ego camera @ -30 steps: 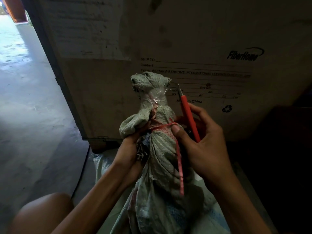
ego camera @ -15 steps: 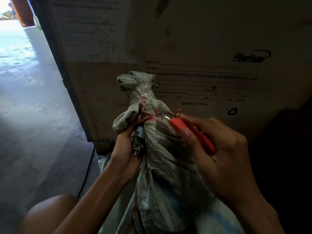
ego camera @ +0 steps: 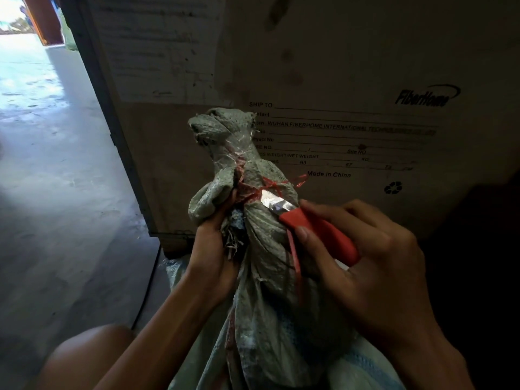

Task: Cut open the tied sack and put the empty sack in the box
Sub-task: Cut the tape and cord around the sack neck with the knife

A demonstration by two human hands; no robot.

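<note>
While your bare knee [ego camera: 84, 358] shows at the lower left, the grey-green woven sack [ego camera: 270, 291] stands upright between your forearms, its neck bunched and tied. Your left hand [ego camera: 211, 249] grips the gathered cloth just below the tie, its fingers [ego camera: 225, 212] curled into a fold. Your right hand [ego camera: 374, 266] holds a red-handled utility knife [ego camera: 318, 235], fingers wrapped round the handle and thumb pressed against its near side. The blade [ego camera: 274, 204] lies against the sack, its tip touching the red plastic string [ego camera: 270, 188] that binds the neck; one loose end hangs down the sack's front. Clear tape [ego camera: 236, 153] wraps the neck above the string. Just behind stands a big cardboard box [ego camera: 337, 66] printed "FiberHome" and "Made in China". A black cable [ego camera: 149, 282] runs over the concrete floor [ego camera: 56, 192] near the box's left corner, and a bright doorway [ego camera: 17, 21] shows far left.
</note>
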